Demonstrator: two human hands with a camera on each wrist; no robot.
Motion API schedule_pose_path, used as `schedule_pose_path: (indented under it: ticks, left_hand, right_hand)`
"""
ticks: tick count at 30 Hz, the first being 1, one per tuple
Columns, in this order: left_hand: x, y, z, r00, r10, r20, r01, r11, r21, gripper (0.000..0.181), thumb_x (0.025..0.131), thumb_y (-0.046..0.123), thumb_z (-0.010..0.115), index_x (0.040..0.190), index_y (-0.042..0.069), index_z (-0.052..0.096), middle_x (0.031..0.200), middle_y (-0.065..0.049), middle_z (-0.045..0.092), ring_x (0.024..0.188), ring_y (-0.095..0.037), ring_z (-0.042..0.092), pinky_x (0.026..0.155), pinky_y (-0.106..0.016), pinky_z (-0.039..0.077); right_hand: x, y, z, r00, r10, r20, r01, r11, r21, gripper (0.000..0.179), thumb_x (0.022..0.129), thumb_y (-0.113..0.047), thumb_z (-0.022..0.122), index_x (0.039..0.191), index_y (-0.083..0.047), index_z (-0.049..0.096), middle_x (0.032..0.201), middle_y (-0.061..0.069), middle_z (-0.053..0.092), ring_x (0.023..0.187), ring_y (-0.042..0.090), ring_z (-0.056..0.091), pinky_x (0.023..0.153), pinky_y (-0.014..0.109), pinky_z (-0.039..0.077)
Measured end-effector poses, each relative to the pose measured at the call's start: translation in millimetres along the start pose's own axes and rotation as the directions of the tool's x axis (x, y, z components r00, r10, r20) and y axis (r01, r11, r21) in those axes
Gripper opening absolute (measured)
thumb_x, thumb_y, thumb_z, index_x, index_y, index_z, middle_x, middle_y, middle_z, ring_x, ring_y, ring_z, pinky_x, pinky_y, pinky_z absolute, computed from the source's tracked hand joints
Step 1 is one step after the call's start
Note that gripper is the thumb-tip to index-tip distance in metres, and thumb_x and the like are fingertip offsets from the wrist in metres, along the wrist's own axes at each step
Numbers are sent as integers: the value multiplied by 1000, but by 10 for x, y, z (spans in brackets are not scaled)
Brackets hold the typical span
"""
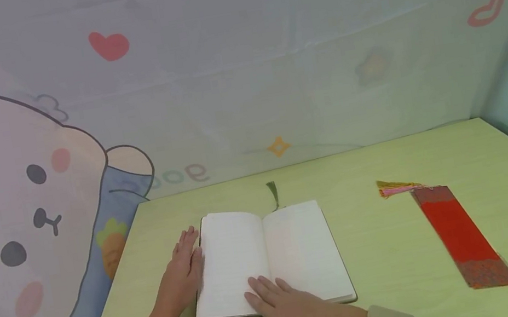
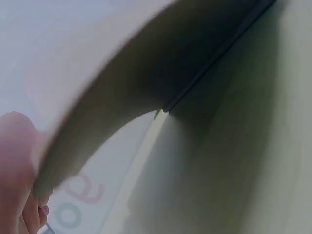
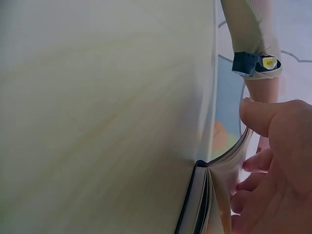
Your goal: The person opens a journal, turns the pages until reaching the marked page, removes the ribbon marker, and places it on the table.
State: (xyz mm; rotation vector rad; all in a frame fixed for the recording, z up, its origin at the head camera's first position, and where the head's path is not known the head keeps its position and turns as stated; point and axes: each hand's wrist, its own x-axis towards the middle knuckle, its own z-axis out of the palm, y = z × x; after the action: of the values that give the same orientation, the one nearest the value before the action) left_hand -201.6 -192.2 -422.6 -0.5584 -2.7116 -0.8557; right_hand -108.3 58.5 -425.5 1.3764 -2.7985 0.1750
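An open notebook [image 1: 298, 251] with blank white pages lies on the table, its left half raised off the surface. My left hand [image 1: 183, 272] is at the left edge, thumb on the page side and fingers along the outer side. In the left wrist view, the curved leaf [image 2: 112, 87] runs between this hand's thumb [image 2: 17, 151] and fingers. My right hand [image 1: 302, 306] rests with extended fingers on the lower part of the pages near the fold, its thumb off the front edge. The right wrist view shows those fingers [image 3: 253, 183] against the page.
A green ribbon [image 1: 273, 194] sticks out from the notebook's top. To the right lies a flat red strip [image 1: 462, 233] with patterned ends and gold and pink tassels [image 1: 395, 188]. Behind the light green table [image 1: 378, 249] hangs a printed cloth [image 1: 230, 73].
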Motion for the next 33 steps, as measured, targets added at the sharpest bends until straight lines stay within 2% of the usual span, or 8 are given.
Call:
schedule_pose_path:
  ticks: [4,6,10,13,19,25,33]
  left_hand:
    - [37,118,-5,999,25,41,-26,1000,15,53,101,35,37,141,1,36,151,-13,25,139,-31,14,111,-49,13]
    - [58,189,21,996,56,75,-60,997,48,53,100,36,40,141,2,38,151,-13,24,140,-31,13,111,-49,12]
    - [85,289,104,983,122,139,-143,978,152,53,98,35,45,140,5,41,150,-12,24,139,-32,13,111,-51,13]
    - [84,309,163,978,135,161,-168,963,213,53,96,37,48,140,8,43,150,-11,26,139,-32,15,110,-51,14]
    - [62,289,221,977,129,169,-170,951,257,53,96,41,47,139,12,45,148,-8,30,138,-30,19,109,-54,15]
    - [38,271,238,982,95,164,-134,960,245,52,95,43,48,138,13,46,148,-8,32,137,-32,21,104,-63,17]
    - [20,242,251,982,73,173,-110,970,217,54,95,44,46,138,13,46,147,-9,32,137,-32,22,105,-61,20]
  right_hand:
    - [5,-5,-10,1000,-5,6,5,1000,-10,69,96,-50,39,145,-3,28,150,18,23,138,29,21,107,42,29]
    - [6,-8,-13,1000,-6,7,6,1000,-24,69,96,-51,38,145,-4,29,150,18,24,137,29,22,107,42,30]
    - [8,-11,-9,1000,-5,4,5,999,-40,68,95,-52,38,145,-5,30,150,17,25,137,29,22,107,42,30]
    - [2,-12,0,1000,-16,-18,15,998,-55,67,96,-51,39,144,-5,32,149,17,26,137,29,24,106,42,31]
    - [-11,-7,-12,999,-26,-30,24,998,-60,65,96,-49,39,144,-5,33,148,18,28,136,30,25,106,42,31]
    - [-40,20,-22,999,-20,-37,18,998,-60,64,97,-48,38,144,-5,33,149,16,28,136,28,25,107,44,30]
    - [-172,199,-66,996,76,-38,-72,993,93,65,96,-45,42,145,-3,28,151,13,24,138,27,20,110,45,23]
